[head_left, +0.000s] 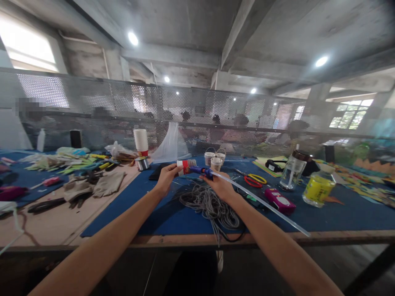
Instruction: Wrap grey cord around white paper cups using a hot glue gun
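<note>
My left hand (pixel 167 179) grips a small red and white paper cup (pixel 182 165), held on its side with its far end toward the right. Grey cord seems to be wound around that end. In my right hand (pixel 221 186) is a blue hot glue gun (pixel 202 170), its nozzle at or very near the cup; whether they touch I cannot tell. A long translucent glue stick (pixel 271 206) sticks out from the gun's back toward the lower right. Below both hands lies a tangled heap of grey cord (pixel 212 205) on the blue mat (pixel 132 218).
Small cups with handles (pixel 215 159) stand behind my hands. A stack of paper cups (pixel 141 140) and a tin can (pixel 142 163) are at back left, gloves (pixel 108 183) nearer. Rightward lie scissors (pixel 254 180), a purple case (pixel 279 201) and bottles (pixel 317 189). A mesh screen (pixel 197 119) spans the back.
</note>
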